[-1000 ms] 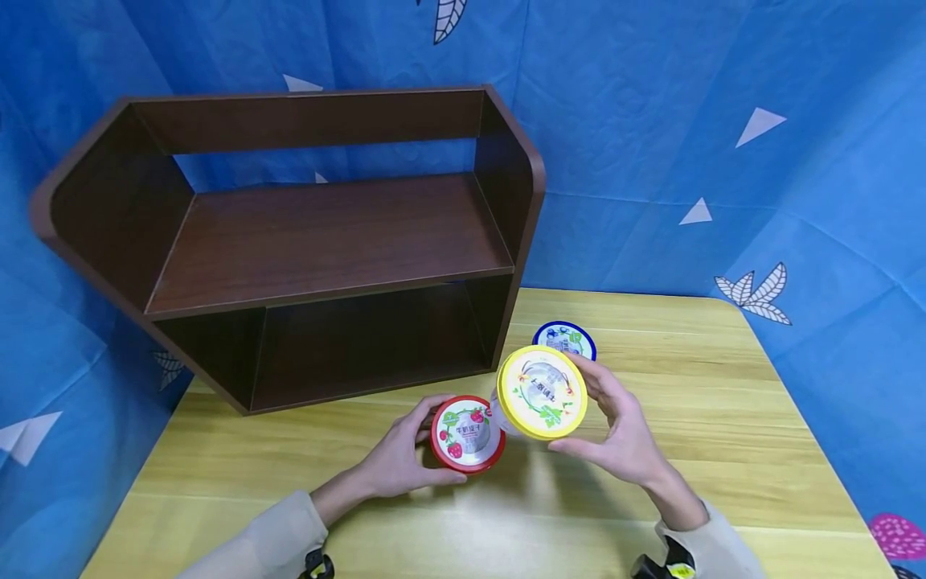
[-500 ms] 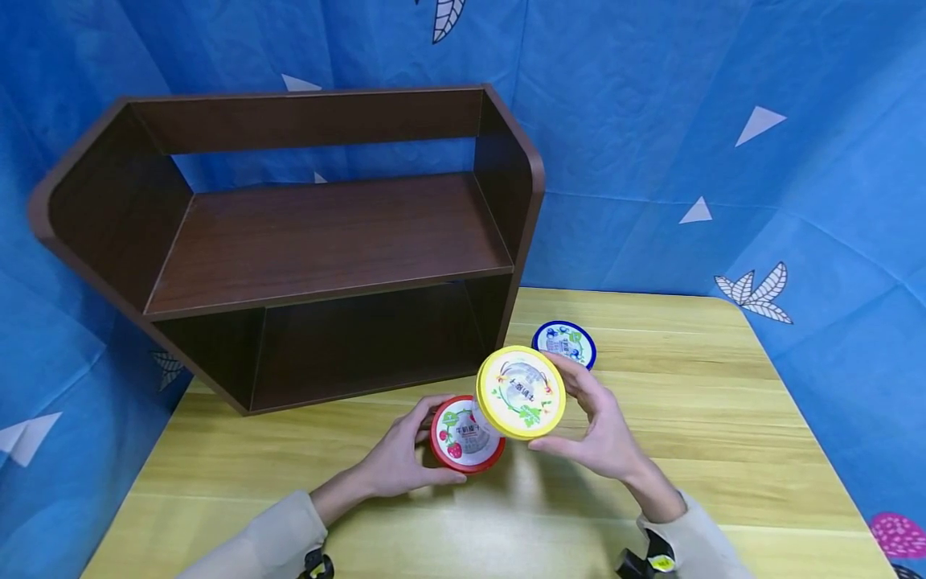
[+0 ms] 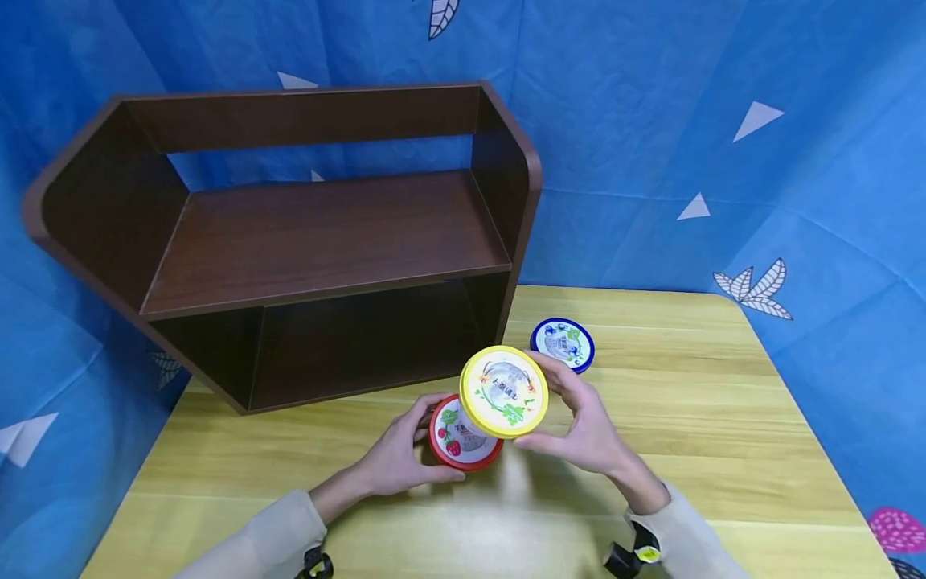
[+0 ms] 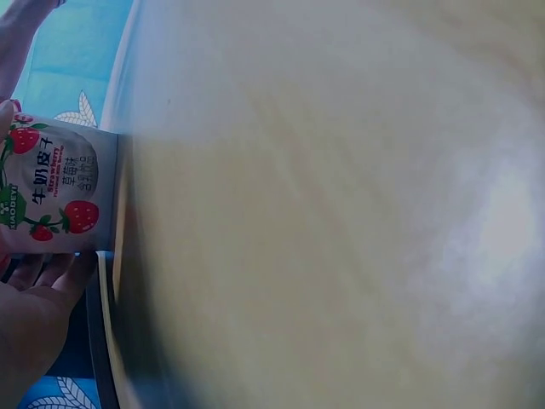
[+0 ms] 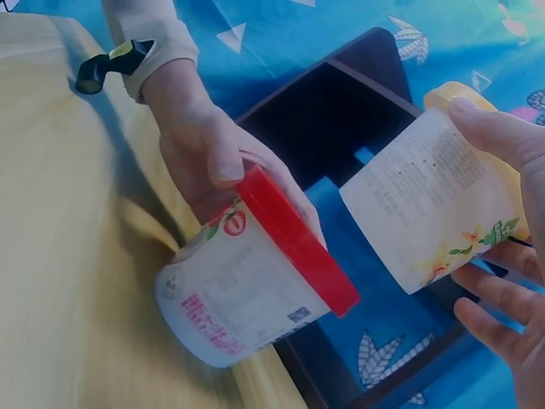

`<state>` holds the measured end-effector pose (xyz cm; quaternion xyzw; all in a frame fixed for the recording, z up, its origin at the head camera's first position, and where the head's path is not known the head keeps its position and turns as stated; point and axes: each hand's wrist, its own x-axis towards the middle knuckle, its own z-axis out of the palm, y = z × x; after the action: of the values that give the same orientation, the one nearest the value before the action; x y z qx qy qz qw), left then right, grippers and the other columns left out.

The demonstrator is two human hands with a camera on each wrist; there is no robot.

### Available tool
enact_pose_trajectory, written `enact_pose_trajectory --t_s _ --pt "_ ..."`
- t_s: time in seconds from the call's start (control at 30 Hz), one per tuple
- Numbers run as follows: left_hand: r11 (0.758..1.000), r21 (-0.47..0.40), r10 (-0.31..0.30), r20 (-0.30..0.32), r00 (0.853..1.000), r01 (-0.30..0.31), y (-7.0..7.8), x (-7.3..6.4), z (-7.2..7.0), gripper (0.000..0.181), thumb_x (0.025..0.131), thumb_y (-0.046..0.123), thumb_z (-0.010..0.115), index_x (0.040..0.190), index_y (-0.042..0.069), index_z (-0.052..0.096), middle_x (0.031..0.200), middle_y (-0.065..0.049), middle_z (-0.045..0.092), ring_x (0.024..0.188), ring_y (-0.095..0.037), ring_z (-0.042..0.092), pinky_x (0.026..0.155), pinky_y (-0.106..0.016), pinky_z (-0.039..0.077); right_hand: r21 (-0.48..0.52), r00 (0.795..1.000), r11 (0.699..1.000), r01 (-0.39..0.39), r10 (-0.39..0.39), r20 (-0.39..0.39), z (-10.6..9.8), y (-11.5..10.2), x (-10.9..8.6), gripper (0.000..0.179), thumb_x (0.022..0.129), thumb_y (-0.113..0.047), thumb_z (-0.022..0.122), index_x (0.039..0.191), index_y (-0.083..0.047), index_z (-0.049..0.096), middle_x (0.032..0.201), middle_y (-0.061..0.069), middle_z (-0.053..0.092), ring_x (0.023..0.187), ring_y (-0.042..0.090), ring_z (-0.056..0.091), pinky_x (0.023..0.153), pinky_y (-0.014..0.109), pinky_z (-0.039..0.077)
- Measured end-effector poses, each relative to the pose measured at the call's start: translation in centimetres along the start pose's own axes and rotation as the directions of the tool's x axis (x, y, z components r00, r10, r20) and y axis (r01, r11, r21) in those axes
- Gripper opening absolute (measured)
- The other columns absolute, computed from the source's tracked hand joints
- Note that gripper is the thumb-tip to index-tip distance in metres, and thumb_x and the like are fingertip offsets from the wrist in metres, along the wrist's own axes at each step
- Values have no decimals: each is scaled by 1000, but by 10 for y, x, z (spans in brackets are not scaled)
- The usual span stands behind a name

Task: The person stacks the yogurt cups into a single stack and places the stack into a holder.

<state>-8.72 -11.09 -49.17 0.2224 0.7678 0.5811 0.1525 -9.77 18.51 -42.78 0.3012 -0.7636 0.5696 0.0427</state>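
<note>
A white tub with a red lid and strawberry print [image 3: 450, 445] stands on the table, and my left hand [image 3: 398, 454] grips its side. Held in the air by my right hand [image 3: 582, 422] is a tub with a yellow lid [image 3: 504, 392], tilted slightly and overlapping the red lid in the head view. From the right wrist view, a gap shows between the yellow-lidded tub [image 5: 434, 192] and the red-lidded tub [image 5: 247, 281]. Behind my right hand sits a tub with a blue lid [image 3: 563, 344], touched by neither hand.
A dark brown two-tier shelf [image 3: 333, 241] stands at the back left of the wooden table [image 3: 694, 418]. Blue printed cloth [image 3: 651, 121] hangs behind the table and at its sides.
My right hand has moved left with the yellow-lidded tub, which now covers part of the red lid and leaves the blue-lidded tub uncovered. My left hand stays on the red-lidded tub.
</note>
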Motion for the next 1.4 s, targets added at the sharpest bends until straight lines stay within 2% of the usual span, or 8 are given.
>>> enact_pose_trajectory --t_s 0.47,0.77,1.13,1.4 --pt "1000 -10 3 -5 1000 -3 -4 0 0 96 79 25 95 156 22 36 152 -5 55 133 -24 63 110 -18 52 -20 999 1000 -10 11 49 10 3 1 103 67 -1 96 156 -13 46 150 13 62 137 5 59 111 27 53" --pt "1000 -12 -21 -10 1000 21 -2 -1 1 94 80 26 94 155 20 37 154 -6 54 139 -27 60 117 -38 52 -40 998 999 -14 16 65 15 5 1 101 68 -4 96 156 -13 47 149 13 62 136 6 60 110 33 55" --pt "999 -5 -31 -32 999 31 -2 -1 2 94 78 25 96 153 19 41 149 -7 58 137 -27 61 116 -36 53 -77 994 996 -36 43 96 17 5 2 98 71 -10 96 156 -15 47 148 10 63 135 8 61 110 34 56" --pt "998 -19 -55 -35 998 54 -2 -1 2 96 77 27 97 154 18 41 151 -8 58 137 -30 61 116 -43 53 -105 990 992 -71 82 111 18 3 5 95 74 -13 95 156 -15 47 147 8 63 131 11 63 111 37 56"
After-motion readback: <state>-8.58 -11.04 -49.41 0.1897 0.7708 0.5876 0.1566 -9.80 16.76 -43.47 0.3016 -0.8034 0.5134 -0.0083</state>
